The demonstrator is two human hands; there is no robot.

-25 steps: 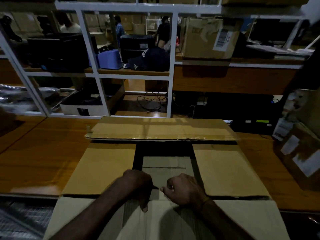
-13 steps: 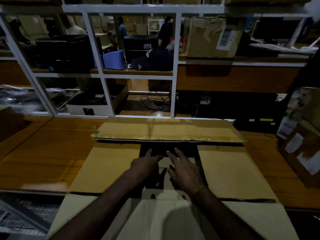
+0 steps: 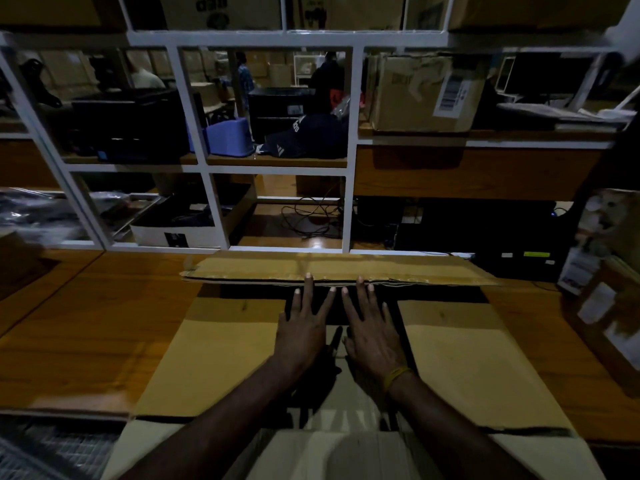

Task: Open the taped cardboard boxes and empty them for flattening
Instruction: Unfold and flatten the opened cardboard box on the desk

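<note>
Since half a second ago both hands have reached farther over the box (image 3: 221,358), from the middle of the dark opening to its far edge. A second ago they were curled at the near flap (image 3: 346,455); now the fingers are straight.

The box sits on the wooden table (image 3: 86,323), top open, its four flaps folded outward. Its long axis runs left to right across the view. The far flap (image 3: 346,270) points away from the person and lies as a long strip just beyond the fingertips. The left flap and the right flap (image 3: 467,358) lie flat to either side of the hands.

The left hand (image 3: 303,336) is flat, palm down, fingers spread and straight, its longest fingertip at the near edge of the far flap; whether it presses there I cannot tell. The right hand (image 3: 372,337), with a yellow band (image 3: 398,375) at the wrist, lies just beside it in the same way, fingers spread, tips at the same edge. Neither hand holds anything. Beneath the palms the inside of the box is too dark to read.
</note>
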